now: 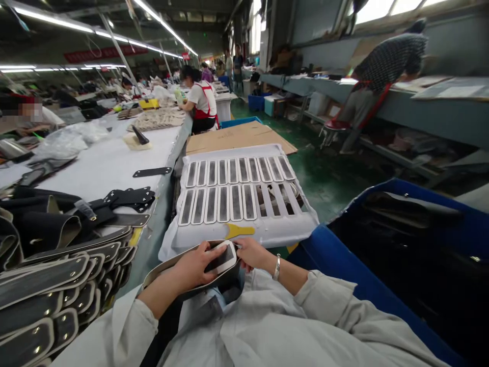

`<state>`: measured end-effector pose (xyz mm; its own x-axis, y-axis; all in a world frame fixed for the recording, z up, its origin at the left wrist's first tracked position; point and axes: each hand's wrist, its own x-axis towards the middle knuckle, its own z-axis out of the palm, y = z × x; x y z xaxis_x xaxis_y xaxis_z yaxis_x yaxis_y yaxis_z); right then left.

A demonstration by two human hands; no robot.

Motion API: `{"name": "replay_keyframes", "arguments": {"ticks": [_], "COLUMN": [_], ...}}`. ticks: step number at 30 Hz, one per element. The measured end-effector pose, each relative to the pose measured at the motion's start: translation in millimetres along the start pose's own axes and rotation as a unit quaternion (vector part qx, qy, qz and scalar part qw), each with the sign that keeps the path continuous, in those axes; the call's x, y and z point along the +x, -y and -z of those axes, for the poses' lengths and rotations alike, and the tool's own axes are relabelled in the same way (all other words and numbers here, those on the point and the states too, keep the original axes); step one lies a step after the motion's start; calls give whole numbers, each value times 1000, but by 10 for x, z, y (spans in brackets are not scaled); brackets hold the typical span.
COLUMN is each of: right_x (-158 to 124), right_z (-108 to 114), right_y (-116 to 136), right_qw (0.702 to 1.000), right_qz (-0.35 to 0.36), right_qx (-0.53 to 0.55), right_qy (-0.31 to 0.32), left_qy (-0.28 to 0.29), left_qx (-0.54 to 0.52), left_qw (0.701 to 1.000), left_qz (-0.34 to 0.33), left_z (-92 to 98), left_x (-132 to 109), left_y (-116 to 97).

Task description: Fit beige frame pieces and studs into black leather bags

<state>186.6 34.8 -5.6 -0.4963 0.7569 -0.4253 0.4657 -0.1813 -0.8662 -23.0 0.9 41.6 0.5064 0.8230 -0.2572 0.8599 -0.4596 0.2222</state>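
A long dark strip with a pale inner face (168, 264) lies bent in a curve in front of my body. Against it my left hand (193, 267) presses a dark rounded patch with a white border (225, 259), thumb and fingers closed over its near end. My right hand (252, 254), with a bracelet at the wrist, has its fingers curled at the strip's right end, touching its edge; the fingertips are partly hidden. Just beyond, a white-covered board (275, 232) carries two rows of similar patches (211, 205), with several gaps in the front row's right part. A yellow piece (240, 231) lies on its near edge.
Stacked riveted dark strips (42, 278) fill the left table (110, 153), with black pieces (130, 198) behind. A blue bin (324, 244) holding dark items stands on the right. Cardboard (240, 136) lies beyond the board. Co-workers (204, 99) sit and bend (389, 66) farther off.
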Motion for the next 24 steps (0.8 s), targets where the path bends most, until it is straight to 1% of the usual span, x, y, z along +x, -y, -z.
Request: {"name": "replay_keyframes", "arguments": {"ticks": [4, 7, 10, 13, 18, 22, 24], "right_x": [-1, -14, -6, 12, -22, -29, -30], "right_z": [-18, -28, -22, -13, -18, 15, 36], "right_y": [-57, -57, -28, 8, 79, 133, 132], "right_qw": [998, 997, 997, 997, 998, 999, 999], "right_qz": [-20, -22, -29, -44, -50, -47, -38], "right_qx": [51, 68, 67, 63, 25, 13, 22], "right_qy": [-12, -18, -11, -1, -20, 7, -2], "left_qy": [15, 25, 38, 39, 25, 49, 60], "left_qx": [17, 6, -2, -10, -12, 18, 21], "left_qw": [1000, 999, 999, 998, 999, 998, 998], "left_qz": [-10, -24, -34, -40, -40, -25, -24], "left_z": [-39, -72, -78, -68, -76, -60, -48], "left_x": [31, 39, 40, 35, 49, 77, 58], "left_y": [51, 93, 139, 178, 165, 171, 188]}}
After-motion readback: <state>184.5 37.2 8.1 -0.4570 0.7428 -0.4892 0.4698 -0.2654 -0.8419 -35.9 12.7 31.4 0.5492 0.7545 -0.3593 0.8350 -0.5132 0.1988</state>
